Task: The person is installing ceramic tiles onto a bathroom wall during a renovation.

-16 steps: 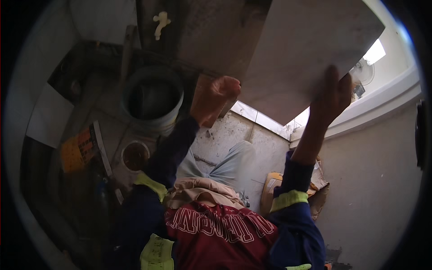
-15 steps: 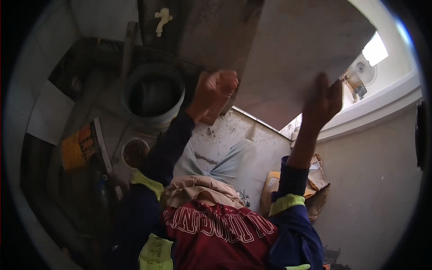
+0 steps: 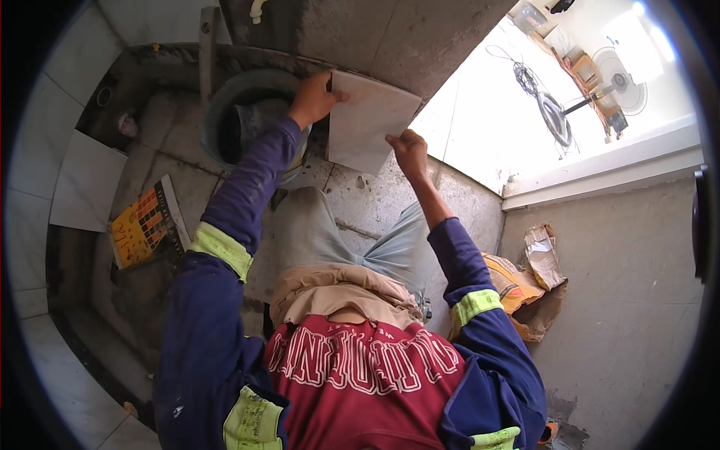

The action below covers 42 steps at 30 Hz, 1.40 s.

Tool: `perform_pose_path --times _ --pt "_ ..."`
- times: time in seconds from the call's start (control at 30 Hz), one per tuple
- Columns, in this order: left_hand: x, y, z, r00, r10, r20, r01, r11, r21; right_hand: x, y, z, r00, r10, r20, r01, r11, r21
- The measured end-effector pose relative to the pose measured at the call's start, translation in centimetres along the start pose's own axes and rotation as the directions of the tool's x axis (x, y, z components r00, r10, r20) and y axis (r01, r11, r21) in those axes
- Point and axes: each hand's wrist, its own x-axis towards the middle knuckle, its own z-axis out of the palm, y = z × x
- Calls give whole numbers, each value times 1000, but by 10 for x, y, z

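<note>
Both my hands hold a pale square tile (image 3: 373,120) in front of me, tilted, by the wall base. My left hand (image 3: 313,100) grips its upper left edge, with the thumb on the face and the other fingers largely hidden. On the right edge, my right hand (image 3: 410,152) pinches the tile low down, its fingers closed. Just left of the tile stands a round grey bucket (image 3: 223,101), partly hidden behind my left hand and forearm. A dark grey shape shows inside the bucket.
Another pale tile (image 3: 86,182) leans at the left. A yellow-orange printed packet (image 3: 140,229) lies nearby. Right of my legs sits a torn paper sack (image 3: 517,289). Beyond the bright doorway are a fan (image 3: 621,81) and coiled cable (image 3: 525,76). A tap (image 3: 257,11) juts from the wall.
A large grey panel that blocked the doorway view is gone from there. My right hand has moved left and my left hand slightly up and left; both now grip the pale tile.
</note>
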Motion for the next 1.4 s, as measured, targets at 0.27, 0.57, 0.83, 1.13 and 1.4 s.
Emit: perform_pose_path --times 0.27,0.57,0.83,1.13,1.4 --pt "-11 -80 32 995 -19 -98 33 989 144 13 44 34 982 188 14 -178 949 -261" --pt "0 -86 53 959 -23 -282 72 984 165 27 72 47 970 237 -50 -242 952 -189" --pt "35 -82 78 831 -25 -556 116 985 130 29 53 38 985 173 -5 -147 819 -554" --pt "49 -83 91 817 -275 -506 239 961 -137 44 15 27 941 -131 -312 78 981 -177" --pt "10 -73 88 771 -355 -529 245 932 -268 19 -9 12 981 -7 -194 18 998 55"
